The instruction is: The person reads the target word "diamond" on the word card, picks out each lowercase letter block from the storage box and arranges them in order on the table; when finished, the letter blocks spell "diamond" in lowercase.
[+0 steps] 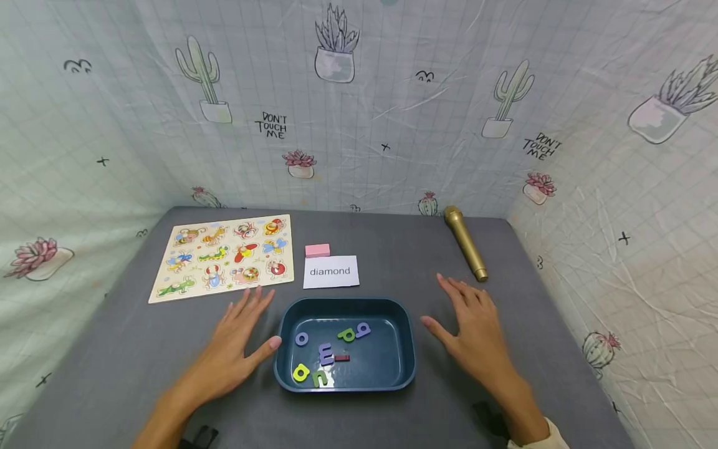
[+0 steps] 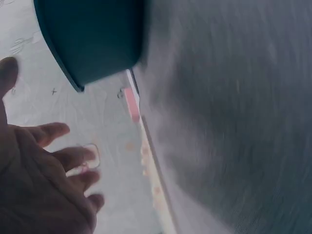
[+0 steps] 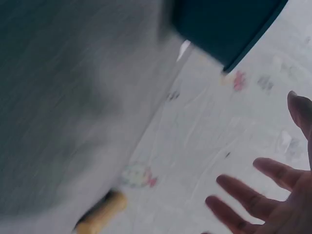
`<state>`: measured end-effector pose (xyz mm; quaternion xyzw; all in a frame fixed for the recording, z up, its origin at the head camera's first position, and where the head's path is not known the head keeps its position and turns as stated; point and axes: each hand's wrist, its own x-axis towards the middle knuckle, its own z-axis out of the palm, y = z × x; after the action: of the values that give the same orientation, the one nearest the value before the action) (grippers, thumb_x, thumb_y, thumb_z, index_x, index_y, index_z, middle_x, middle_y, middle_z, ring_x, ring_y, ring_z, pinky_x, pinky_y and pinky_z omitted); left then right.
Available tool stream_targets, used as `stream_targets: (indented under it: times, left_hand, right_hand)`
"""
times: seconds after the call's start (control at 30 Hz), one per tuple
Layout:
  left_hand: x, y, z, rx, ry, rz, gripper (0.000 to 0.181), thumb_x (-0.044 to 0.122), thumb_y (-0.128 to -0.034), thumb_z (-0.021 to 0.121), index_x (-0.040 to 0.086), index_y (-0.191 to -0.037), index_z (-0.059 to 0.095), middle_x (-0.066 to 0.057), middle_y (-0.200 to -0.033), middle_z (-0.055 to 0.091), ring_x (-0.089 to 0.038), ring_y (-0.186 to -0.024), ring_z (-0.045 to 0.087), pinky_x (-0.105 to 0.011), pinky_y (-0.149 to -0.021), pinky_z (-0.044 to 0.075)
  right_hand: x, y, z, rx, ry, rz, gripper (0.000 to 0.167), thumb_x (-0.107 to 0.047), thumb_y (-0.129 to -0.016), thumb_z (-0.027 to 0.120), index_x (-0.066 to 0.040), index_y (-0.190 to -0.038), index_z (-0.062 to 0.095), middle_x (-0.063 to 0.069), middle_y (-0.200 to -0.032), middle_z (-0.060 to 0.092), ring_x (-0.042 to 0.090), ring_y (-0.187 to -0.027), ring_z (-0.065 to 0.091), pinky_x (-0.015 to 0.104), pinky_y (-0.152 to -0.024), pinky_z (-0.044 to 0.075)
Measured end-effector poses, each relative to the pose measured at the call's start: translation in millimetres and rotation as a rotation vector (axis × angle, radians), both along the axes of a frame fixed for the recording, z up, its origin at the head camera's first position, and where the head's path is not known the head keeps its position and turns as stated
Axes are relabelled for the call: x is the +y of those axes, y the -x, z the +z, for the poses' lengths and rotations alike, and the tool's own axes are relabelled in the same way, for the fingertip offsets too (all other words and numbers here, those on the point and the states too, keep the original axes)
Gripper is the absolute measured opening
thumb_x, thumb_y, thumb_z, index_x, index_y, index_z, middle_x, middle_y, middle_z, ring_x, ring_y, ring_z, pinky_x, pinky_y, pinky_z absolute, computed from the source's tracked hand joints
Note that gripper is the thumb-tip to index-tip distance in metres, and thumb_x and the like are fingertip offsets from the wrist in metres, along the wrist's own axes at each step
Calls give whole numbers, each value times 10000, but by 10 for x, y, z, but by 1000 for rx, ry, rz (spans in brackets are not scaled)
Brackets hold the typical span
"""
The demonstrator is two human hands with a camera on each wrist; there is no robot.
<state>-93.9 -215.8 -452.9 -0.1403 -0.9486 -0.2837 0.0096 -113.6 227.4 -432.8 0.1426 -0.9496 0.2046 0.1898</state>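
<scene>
One broad grey surface (image 1: 392, 249) carries a flat, pale board with colourful insect pictures (image 1: 230, 257) and, nearer, a dark-blue rectangular tray (image 1: 381, 371). The left hand (image 1: 234, 346) and right hand (image 1: 472, 330) flank the tray, fingers loosely spread. Seven small coloured letters (image 1: 342, 358) lie inside it.

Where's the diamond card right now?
In the head view, the card lies near the middle, just beyond the tray and right of the puzzle board, with the pink block at its far left corner.
</scene>
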Motion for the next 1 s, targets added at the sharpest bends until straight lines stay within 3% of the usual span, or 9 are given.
stream_targets:
  times: [0.1, 0.2, 0.47, 0.73, 1.0]
  left_hand:
    - [50, -43, -9, -74, -149, -28, 825, 449, -996, 731, 281, -1685, 309, -155, -1761, 265, -485, -1621, 218, -788, -1255, 203]
    - [85, -65, -56, -130, -280, -71, 799, 376, -996, 754, 267, -1671, 340, -124, -1741, 332, -485, -1586, 314, -790, -1207, 296]
    - [116, -51, -204, -282, -556, -167, 750, 197, -1023, 728, 232, -1665, 343, -127, -1741, 319, -480, -1587, 316, -634, -1216, 345]
    - [111, -41, -259, -420, -684, -134, 785, 170, -1011, 741, 253, -1670, 323, -118, -1761, 266, -439, -1606, 300, -447, -1231, 438]
    - [103, -34, -302, -462, -757, -125, 806, 121, -1000, 745, 260, -1672, 322, -100, -1763, 261, -411, -1602, 314, -307, -1182, 510]
  right_hand:
    - [-152, 17, 28, 23, 79, 68, 803, -409, -877, 875, -215, -1576, 530, 115, -1449, 649, 334, -1257, 566, 605, -1051, 454]
    - [-305, 23, 57, 16, 142, 116, 745, -380, -867, 890, -240, -1531, 582, 54, -1385, 696, 266, -1205, 582, 534, -989, 468]
    - [-633, -2, 112, -59, 196, 171, 627, -347, -843, 918, -247, -1416, 683, -5, -1283, 744, 181, -1142, 583, 518, -998, 495]
    - [-823, 16, 92, -106, 193, 208, 518, -340, -827, 928, -249, -1305, 751, -39, -1211, 758, 156, -1117, 606, 461, -981, 498]
    - [-958, 56, 46, -195, 189, 244, 419, -276, -841, 922, -244, -1234, 780, -38, -1183, 760, 178, -1097, 617, 516, -1044, 520]
